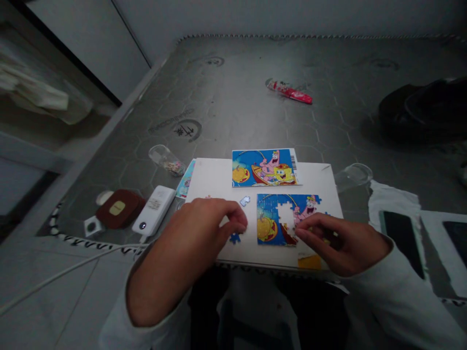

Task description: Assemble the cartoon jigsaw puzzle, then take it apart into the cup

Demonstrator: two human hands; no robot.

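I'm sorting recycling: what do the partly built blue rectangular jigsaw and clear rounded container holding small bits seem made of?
Partly built jigsaw: probably printed cardboard, glossy, judging by glints. Clear container: smooth, likely plastic, possibly glass; its wall is see-through.

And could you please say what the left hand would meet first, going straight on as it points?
The left hand would probably meet the partly built puzzle first, though depth is unclear.

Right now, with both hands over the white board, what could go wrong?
The right hand is at the partly assembled puzzle; a nudge might separate its joined pieces. The left hand is close to a loose blue piece and could accidentally brush it aside.
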